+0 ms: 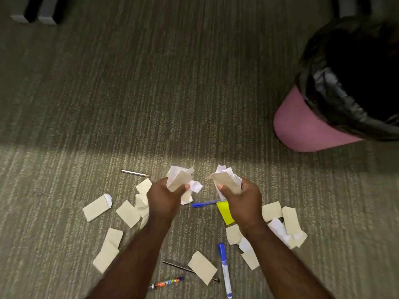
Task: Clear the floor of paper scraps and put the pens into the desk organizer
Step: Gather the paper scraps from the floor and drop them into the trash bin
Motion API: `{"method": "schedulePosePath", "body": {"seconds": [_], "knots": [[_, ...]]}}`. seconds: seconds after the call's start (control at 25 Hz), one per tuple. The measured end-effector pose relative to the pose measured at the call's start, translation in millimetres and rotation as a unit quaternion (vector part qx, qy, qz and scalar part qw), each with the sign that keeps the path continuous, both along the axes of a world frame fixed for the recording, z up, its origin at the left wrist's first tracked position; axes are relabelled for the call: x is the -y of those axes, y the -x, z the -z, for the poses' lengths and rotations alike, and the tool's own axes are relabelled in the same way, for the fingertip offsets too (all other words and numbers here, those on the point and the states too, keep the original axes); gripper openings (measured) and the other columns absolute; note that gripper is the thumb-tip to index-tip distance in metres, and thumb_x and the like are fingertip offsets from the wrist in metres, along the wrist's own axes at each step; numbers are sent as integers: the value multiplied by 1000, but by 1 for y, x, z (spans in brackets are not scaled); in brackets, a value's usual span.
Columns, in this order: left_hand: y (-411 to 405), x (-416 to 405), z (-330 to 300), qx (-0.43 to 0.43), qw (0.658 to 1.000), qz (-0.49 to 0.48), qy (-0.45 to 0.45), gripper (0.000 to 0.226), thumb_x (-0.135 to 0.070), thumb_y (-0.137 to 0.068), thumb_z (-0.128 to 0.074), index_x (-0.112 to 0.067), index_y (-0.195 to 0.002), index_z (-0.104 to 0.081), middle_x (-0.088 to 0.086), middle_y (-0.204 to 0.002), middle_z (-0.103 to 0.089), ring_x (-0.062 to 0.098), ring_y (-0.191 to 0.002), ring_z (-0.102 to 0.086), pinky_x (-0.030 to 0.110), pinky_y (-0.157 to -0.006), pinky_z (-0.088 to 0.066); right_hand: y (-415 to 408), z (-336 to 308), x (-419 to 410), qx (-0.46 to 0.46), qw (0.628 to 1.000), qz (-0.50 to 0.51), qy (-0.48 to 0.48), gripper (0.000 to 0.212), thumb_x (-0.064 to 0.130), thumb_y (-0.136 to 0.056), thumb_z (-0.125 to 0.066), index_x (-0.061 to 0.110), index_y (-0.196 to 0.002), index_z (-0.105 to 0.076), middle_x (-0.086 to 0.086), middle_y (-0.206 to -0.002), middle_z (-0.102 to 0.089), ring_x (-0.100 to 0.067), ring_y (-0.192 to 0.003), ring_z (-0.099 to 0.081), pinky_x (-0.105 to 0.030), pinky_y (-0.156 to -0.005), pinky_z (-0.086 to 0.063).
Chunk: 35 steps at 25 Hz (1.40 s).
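My left hand [164,196] grips a bunch of crumpled paper scraps [179,179] above the carpet. A second bunch of scraps [226,180] is gripped by my right hand [243,200]. Several beige and white scraps lie loose on the floor, to the left [96,207] and to the right [290,220], with one near my forearms [201,267]. A yellow note [224,211] lies under my right hand. A blue pen [204,204], a blue-capped marker [224,269], a small colourful pen [167,283], a pencil [135,173] and a dark pen [177,266] lie among them.
A pink waste bin [302,124] with a black liner [336,100] stands on the carpet at the right, open at the top. Grey furniture feet [32,18] show at the far left. No desk organizer is in view.
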<state>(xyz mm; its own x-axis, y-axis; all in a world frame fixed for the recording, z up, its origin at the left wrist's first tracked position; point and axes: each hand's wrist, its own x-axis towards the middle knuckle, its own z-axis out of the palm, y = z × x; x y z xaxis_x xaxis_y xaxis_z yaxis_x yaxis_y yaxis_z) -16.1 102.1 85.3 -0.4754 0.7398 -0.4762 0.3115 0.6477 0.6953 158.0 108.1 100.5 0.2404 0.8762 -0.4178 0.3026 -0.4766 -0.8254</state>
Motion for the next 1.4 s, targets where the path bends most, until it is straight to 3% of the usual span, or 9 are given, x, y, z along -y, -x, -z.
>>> {"method": "schedulePosePath", "body": {"seconds": [0.2, 0.36, 0.48, 0.6, 0.72, 0.84, 0.96, 1.2, 1.4], "knots": [[-79, -14, -131, 104, 993, 45, -34, 15, -23, -66, -84, -19, -74, -72, -8, -70, -74, 13, -66, -69, 20, -59, -51, -63, -122, -17, -64, 980, 186, -34, 10, 10, -76, -76, 17, -77, -68, 6, -75, -72, -4, -66, -66, -21, -67, -53], [-173, -71, -218, 174, 977, 68, -100, 12, -16, -71, -80, -17, -78, -70, -4, -73, -72, 5, -61, -64, 17, -57, -49, -146, -196, -77, -15, 958, 272, -88, 25, 10, -80, -72, 3, -102, -65, -9, -94, -69, -18, -82, -65, -29, -75, -51], [-237, -136, -243, 242, 962, 90, -94, 35, -23, -73, -76, -7, -102, -67, 12, -96, -73, 20, -81, -68, 33, -75, -55, -195, -215, -124, 24, 978, 208, -18, 39, 18, -78, -70, 6, -114, -58, -9, -105, -67, -24, -95, -64, -40, -86, -53], [-277, -175, -256, 309, 938, 155, -33, 38, -41, -66, -65, -20, -98, -60, 12, -108, -69, 28, -99, -66, 50, -91, -52, -219, -230, -138, 19, 996, 85, 23, 52, 15, -86, -61, 13, -133, -39, 3, -115, -51, -21, -108, -55, -46, -96, -48], [-285, -171, -249, 316, 933, 174, -7, 19, -31, -84, -61, -27, -99, -51, 4, -101, -65, 23, -96, -64, 41, -90, -52, -228, -228, -120, 22, 995, 96, 2, 47, 11, -90, -56, 15, -135, -40, 4, -112, -50, -18, -106, -54, -39, -95, -48], [-264, -144, -230, 307, 940, 144, -32, 13, -18, -92, -55, -17, -104, -53, 7, -93, -61, 18, -76, -60, 27, -67, -51, -221, -201, -77, 57, 989, 119, -68, 32, 8, -85, -59, 18, -115, -56, -6, -110, -61, -20, -95, -61, -37, -88, -52], [-229, -102, -200, 280, 947, 146, -58, 11, -8, -90, -55, -19, -91, -56, 6, -79, -60, 9, -59, -55, 16, -51, -42, -203, -162, -23, 82, 989, 108, -61, 27, 3, -82, -61, 19, -104, -59, -5, -109, -61, -4, -80, -58, -11, -75, -47], [-146, -1, -118, 188, 964, 189, -5, 17, -7, -88, -55, -23, -88, -62, 5, -81, -64, 3, -56, -57, 20, -56, -44, -172, -72, 65, 99, 993, 66, 13, 29, -3, -80, -62, 20, -97, -59, -14, -108, -63, -10, -71, -59, -28, -76, -49], [-119, 61, -36, 149, 968, 199, 18, 17, -6, -87, -57, -22, -89, -62, 4, -84, -64, 5, -61, -57, 13, -56, -42, -155, 2, 113, 122, 992, 15, 32, 20, 0, -80, -65, 6, -99, -64, -16, -106, -63, -20, -78, -60, -5, -70, -45]]}}
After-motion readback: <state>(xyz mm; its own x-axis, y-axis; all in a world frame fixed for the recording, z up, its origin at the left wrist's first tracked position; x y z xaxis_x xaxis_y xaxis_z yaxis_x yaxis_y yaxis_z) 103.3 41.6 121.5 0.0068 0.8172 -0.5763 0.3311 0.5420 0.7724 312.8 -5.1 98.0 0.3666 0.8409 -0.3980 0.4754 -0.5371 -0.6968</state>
